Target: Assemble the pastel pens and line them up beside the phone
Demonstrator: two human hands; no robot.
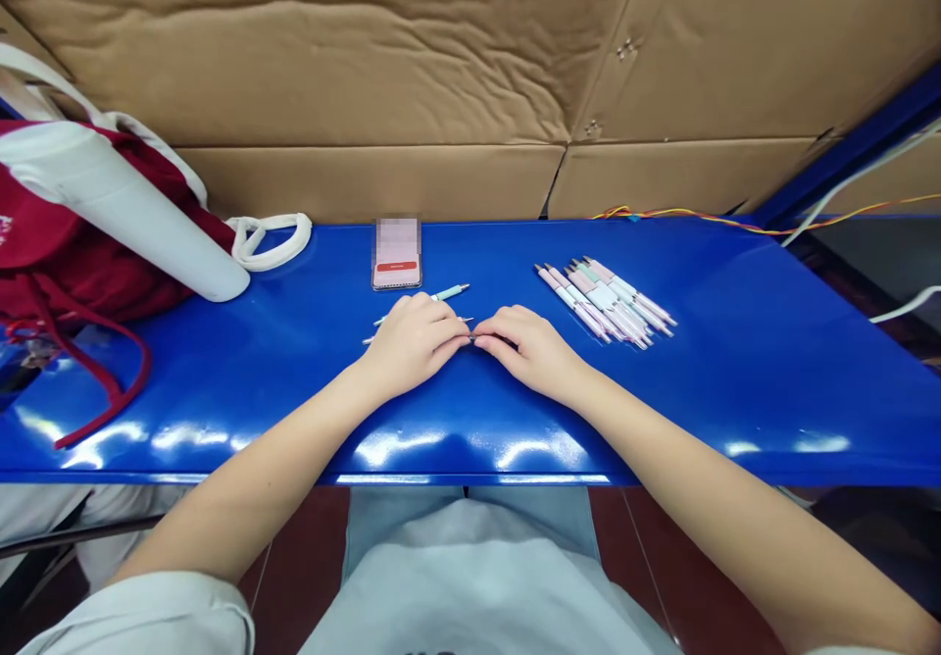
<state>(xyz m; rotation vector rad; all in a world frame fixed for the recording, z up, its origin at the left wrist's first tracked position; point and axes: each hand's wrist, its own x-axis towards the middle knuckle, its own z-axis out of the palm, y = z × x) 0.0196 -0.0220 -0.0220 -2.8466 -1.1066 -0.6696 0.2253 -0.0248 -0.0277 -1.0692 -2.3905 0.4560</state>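
My left hand (416, 343) and my right hand (530, 349) meet at the fingertips over the blue table (470, 410). Both are closed in a pinch on a small dark part, mostly hidden by the fingers; I cannot make out what it is. Beside and partly behind my left hand lie a mint-green pen (451, 292) and other slim pen-like pieces, their middles covered by the hand. To the right of my right hand is a pile of several pink, white and mint pens (604, 302), lying slanted and side by side.
A phone (397, 255) lies behind my left hand. At the left are a dark red bag (158, 243), a white cylinder (147, 214) and a white strap (283, 255). Cardboard (368, 67) stands along the back; coloured wires (698, 214) run at the back right.
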